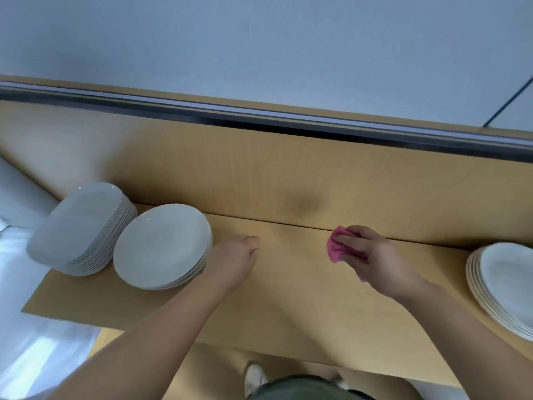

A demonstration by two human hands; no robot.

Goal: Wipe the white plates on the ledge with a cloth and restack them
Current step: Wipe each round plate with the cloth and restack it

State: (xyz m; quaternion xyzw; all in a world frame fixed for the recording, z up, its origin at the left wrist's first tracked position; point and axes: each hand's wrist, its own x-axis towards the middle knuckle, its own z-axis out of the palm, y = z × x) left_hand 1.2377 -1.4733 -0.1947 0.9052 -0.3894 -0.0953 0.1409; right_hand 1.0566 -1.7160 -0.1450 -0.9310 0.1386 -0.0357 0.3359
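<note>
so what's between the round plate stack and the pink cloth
Head view: the left hand, then bare ledge up to the pink cloth.

We see bare forearms with no sleeves, a dark green garment (302,388) and a white shoe (255,378).

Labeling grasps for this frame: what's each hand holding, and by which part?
Right hand grips the bunched pink cloth, fingers curled over its middle. Left hand holds nothing; it sits next to the round plate stack.
</note>
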